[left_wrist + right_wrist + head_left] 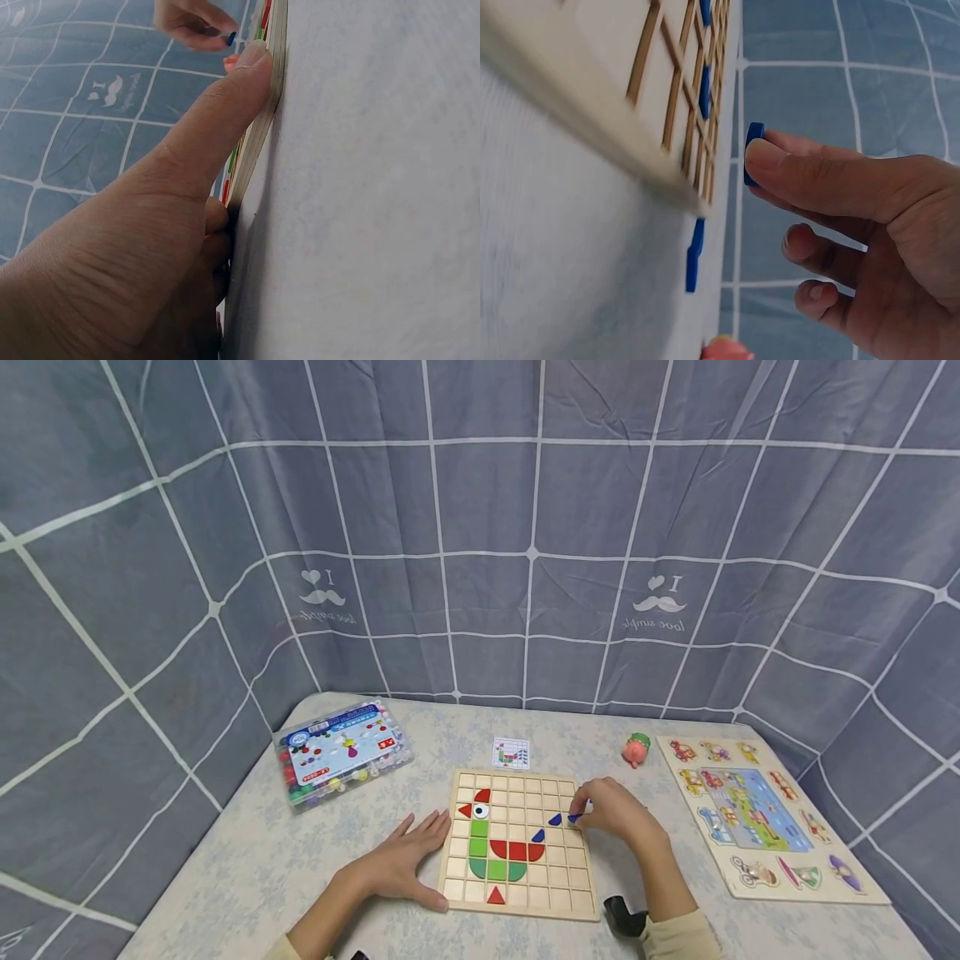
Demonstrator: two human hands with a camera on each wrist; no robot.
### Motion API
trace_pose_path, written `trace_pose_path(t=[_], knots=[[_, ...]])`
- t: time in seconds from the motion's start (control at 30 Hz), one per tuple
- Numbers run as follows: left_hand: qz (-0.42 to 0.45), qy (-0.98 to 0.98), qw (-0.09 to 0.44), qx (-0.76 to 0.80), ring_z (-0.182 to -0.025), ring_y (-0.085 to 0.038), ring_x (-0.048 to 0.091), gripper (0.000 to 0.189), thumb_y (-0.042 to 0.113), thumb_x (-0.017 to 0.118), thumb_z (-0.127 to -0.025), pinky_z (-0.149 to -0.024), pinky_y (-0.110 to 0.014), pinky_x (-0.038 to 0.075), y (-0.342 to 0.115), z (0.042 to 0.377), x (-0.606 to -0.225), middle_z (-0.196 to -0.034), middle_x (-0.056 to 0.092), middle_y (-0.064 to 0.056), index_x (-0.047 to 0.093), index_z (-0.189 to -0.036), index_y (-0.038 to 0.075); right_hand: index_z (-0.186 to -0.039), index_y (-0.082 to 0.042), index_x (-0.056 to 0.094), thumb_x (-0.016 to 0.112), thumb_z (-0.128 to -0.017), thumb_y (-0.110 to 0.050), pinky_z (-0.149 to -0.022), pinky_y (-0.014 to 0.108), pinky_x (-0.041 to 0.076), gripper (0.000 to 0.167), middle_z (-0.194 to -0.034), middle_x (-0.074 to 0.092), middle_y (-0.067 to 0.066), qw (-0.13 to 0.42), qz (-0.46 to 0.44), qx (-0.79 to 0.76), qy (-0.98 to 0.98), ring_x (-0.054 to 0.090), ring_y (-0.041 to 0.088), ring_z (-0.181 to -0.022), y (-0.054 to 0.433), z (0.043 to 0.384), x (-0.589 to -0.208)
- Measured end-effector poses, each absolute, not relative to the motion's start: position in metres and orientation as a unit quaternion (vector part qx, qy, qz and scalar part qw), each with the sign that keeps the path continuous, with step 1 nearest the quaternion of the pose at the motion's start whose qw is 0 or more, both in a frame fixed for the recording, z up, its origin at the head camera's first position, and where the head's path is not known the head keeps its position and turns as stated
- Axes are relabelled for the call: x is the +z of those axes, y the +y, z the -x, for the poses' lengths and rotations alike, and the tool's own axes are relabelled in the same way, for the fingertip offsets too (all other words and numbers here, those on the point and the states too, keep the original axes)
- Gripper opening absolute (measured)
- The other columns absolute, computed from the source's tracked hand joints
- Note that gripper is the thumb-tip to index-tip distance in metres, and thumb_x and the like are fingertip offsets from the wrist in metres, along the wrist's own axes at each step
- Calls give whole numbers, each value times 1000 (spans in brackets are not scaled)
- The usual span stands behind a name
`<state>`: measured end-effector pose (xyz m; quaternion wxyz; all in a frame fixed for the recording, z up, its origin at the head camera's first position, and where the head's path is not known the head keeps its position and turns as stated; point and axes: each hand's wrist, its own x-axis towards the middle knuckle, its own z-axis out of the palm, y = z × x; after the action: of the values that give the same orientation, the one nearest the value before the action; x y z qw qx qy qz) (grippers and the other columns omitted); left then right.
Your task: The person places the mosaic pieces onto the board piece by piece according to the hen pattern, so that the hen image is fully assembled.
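A wooden grid board (555, 877) lies on the table with red, green and blue pieces in its squares, forming a bird-like figure with an eye piece (481, 811). My left hand (401, 862) rests at the board's left edge, fingers spread, thumb against the near corner. Over the right side, my right hand (613, 811) pinches a small blue piece (753, 154) between thumb and fingers, raised off the board in the right wrist view. Two blue half-round pieces, one upper (555, 819) and one lower (538, 836), sit on the grid to its left. More blue pieces (693, 259) lie beyond the board edge.
A small pattern card (512, 752) lies behind the board. At the back left is a clear box of beads (345, 753). A red-and-green toy (636, 749) and a wooden picture puzzle (765, 818) are on the right. A black object (624, 917) lies by the right forearm.
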<state>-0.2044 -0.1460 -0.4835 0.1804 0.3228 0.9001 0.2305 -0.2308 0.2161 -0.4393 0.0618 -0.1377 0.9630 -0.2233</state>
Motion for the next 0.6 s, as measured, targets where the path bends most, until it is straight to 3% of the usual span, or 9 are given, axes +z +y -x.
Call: trace_pose_path(t=[0.6], knots=[[-319,902,178,230,-153,-29,10,118,63,76,-70,-123,-57,4,-146,206,-488,-165,13,-7,18,-155,6,-68,-13,71,79,-67,6,-60,25,47,21,-68,66,-7,55,216,-185,957,52,7,-65,185,217,-446]])
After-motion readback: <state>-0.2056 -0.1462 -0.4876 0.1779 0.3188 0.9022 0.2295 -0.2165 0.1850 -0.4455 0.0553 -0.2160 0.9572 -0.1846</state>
